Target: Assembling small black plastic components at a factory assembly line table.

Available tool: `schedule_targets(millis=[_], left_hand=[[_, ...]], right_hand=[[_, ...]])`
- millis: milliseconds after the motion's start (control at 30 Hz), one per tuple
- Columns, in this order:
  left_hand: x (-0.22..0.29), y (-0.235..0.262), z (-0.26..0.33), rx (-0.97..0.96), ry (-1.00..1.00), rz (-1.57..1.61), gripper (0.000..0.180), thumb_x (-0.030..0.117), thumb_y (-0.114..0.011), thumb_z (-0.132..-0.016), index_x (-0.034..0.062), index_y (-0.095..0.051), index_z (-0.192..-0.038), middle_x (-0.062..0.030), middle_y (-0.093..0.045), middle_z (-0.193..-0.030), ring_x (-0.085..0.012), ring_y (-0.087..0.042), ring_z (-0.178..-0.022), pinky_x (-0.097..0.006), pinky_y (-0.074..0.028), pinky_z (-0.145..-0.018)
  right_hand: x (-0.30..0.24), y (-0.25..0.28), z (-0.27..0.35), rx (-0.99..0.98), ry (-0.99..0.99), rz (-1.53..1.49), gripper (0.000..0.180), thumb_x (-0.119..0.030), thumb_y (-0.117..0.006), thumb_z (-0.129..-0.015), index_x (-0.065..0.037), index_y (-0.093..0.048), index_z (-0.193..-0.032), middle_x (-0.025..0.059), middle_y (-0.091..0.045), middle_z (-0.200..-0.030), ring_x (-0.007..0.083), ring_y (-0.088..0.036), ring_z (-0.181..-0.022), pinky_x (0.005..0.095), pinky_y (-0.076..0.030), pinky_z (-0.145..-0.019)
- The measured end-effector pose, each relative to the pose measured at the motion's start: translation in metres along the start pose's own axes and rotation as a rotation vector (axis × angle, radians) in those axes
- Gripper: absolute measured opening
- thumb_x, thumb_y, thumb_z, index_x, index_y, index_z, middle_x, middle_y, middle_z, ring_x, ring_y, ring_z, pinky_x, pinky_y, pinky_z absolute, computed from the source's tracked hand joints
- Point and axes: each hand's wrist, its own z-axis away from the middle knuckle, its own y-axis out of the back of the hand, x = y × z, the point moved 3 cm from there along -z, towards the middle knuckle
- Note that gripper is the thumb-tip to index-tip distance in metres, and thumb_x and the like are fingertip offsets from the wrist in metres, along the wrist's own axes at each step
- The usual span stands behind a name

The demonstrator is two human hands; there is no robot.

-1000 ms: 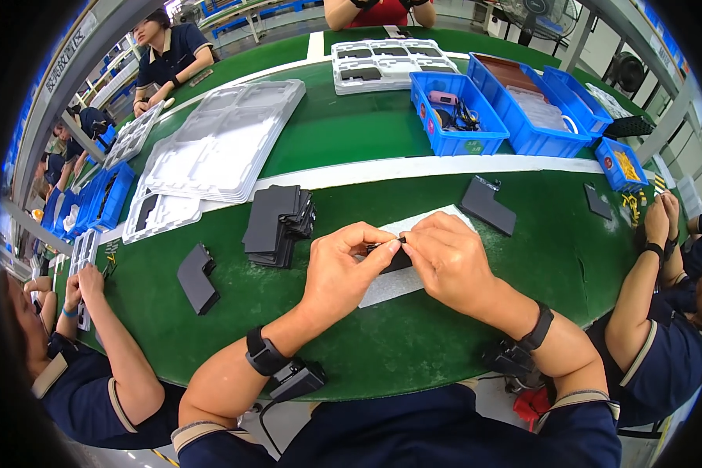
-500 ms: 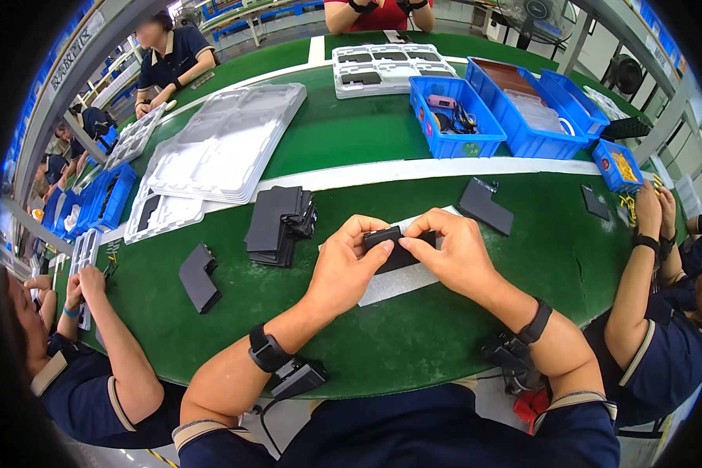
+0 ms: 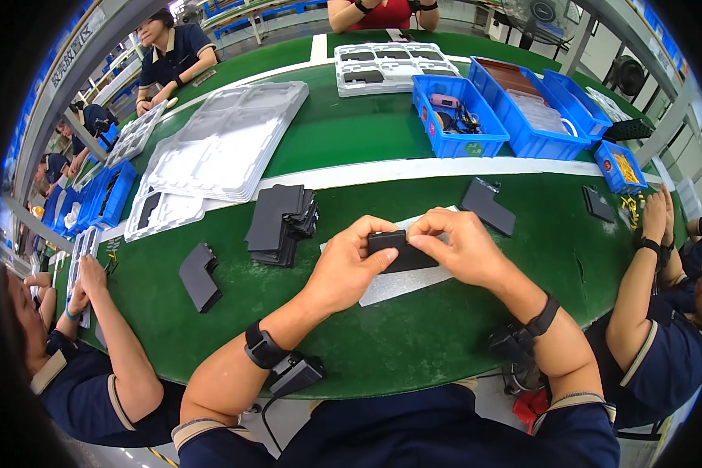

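At a green-topped table point(image 3: 413, 347) in a workshop, your left hand point(image 3: 346, 263) grasps a black part point(image 3: 405, 258) over a pale sheet point(image 3: 394, 289), thumb on its face. Your right hand point(image 3: 462, 248) is at its upper edge, fingers bent; whether they pinch anything cannot be told. Should your left thumb slip under a sideways push, the part could twist free and drop.

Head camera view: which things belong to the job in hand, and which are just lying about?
Likely in the job:
black piece in the left hand, right hand at its edge
pale sheet beneath
stacked black L-shaped pieces, probably

Apparently just lying about:
white trays
blue bin with cables
black fan
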Motion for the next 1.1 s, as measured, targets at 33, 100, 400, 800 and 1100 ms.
schedule_targets(millis=[33, 100, 400, 800, 1100], left_hand=[[0.0, 0.002, 0.001, 0.006, -0.001, -0.002, 0.024, 0.0, -0.058, -0.088, 0.0023, -0.052, -0.111, -0.0034, -0.06, -0.099, -0.0066, -0.057, -0.087, -0.023, -0.047, -0.079], [-0.001, 0.004, 0.002, -0.06, 0.04, -0.137, 0.036, -0.004, -0.057, -0.088, 0.0029, -0.048, -0.122, -0.0043, -0.06, -0.102, -0.0074, -0.057, -0.089, -0.024, -0.047, -0.08], [0.057, 0.057, 0.004, 0.227, -0.252, 0.057, 0.056, 0.001, -0.061, -0.087, 0.0043, -0.036, -0.137, -0.0075, -0.065, -0.099, -0.0122, -0.06, -0.094, -0.025, -0.048, -0.084], [0.044, 0.132, -0.001, 0.524, -0.137, -0.64, 0.022, 0.011, -0.054, -0.093, 0.002, -0.064, -0.111, -0.003, -0.065, -0.088, -0.0069, -0.056, -0.079, -0.021, -0.047, -0.07], [0.07, 0.097, 0.01, 0.716, -0.602, -0.917, 0.019, 0.003, -0.06, -0.083, 0.0061, -0.067, -0.101, -0.0125, -0.065, -0.109, -0.0265, -0.059, -0.102, -0.034, -0.045, -0.089]], right_hand=[[0.003, 0.003, -0.001, -0.03, -0.035, -0.079, 0.017, -0.013, -0.067, -0.082, 0.001, -0.066, -0.092, 0.0095, -0.066, -0.081, 0.0175, -0.062, -0.071, 0.0312, -0.048, -0.065], [0.004, 0.014, -0.005, 0.013, -0.016, -0.042, 0.022, -0.018, -0.066, -0.084, -0.001, -0.067, -0.099, 0.0088, -0.069, -0.089, 0.0143, -0.065, -0.08, 0.0299, -0.049, -0.072], [-0.001, 0.038, -0.006, 0.279, 0.036, 0.126, 0.019, -0.017, -0.066, -0.085, 0.001, -0.066, -0.093, 0.0096, -0.068, -0.083, 0.016, -0.063, -0.071, 0.0289, -0.049, -0.066], [0.007, 0.072, -0.005, 0.189, -0.199, 0.685, 0.021, -0.019, -0.073, -0.072, -0.001, -0.068, -0.08, 0.0135, -0.067, -0.074, 0.0304, -0.065, -0.074, 0.0395, -0.049, -0.067], [0.033, 0.114, 0.006, 0.035, -0.493, 0.881, 0.05, -0.041, -0.081, -0.061, 0.001, -0.069, -0.087, 0.0145, -0.067, -0.075, 0.0276, -0.065, -0.072, 0.0365, -0.049, -0.066]])
